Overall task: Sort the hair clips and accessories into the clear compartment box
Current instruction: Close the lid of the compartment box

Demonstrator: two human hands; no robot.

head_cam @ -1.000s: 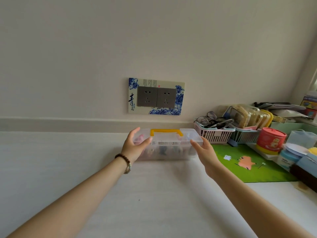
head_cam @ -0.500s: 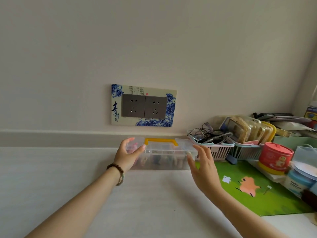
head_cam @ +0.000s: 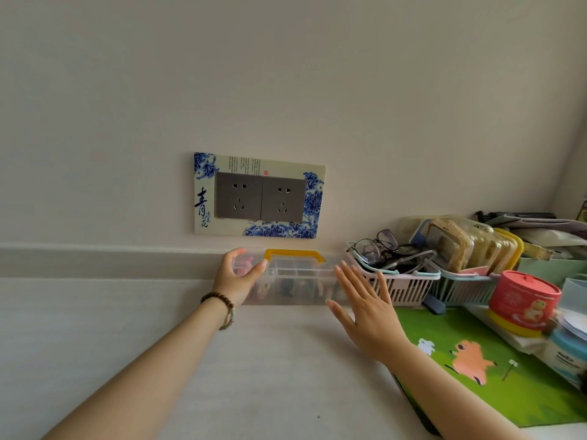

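While L hand fingers clasp clear box (blurred clips inside), R hand fingers splayed, empty.

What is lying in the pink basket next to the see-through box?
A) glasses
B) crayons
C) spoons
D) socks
A: pairs of glasses lie piled in the pink basket, which stands just to the right of the clear box.
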